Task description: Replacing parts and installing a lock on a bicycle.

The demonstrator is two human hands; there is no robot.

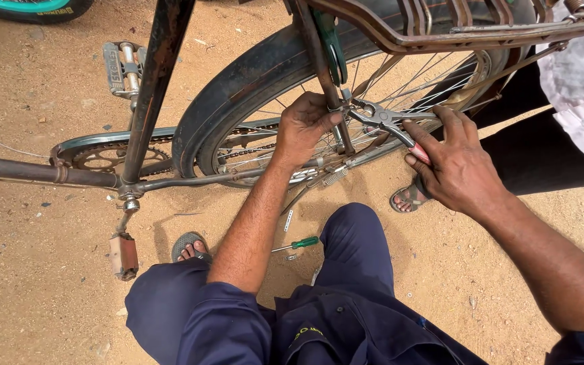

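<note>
From the head camera I see my left hand (303, 128) closed around the rusty frame stay (322, 74) of the bicycle, beside the rear wheel (265, 138). My right hand (461, 165) has its fingers (417, 138) wrapped on the red-handled pliers (383, 122), whose nose bites a small fitting on that stay. A green screwdriver (299, 243) lies on the sandy ground (35, 284) between my knees. I judge the pliers may slip off the rusty part and my knuckles hit the spokes (400, 84), if I squeeze unevenly
</note>
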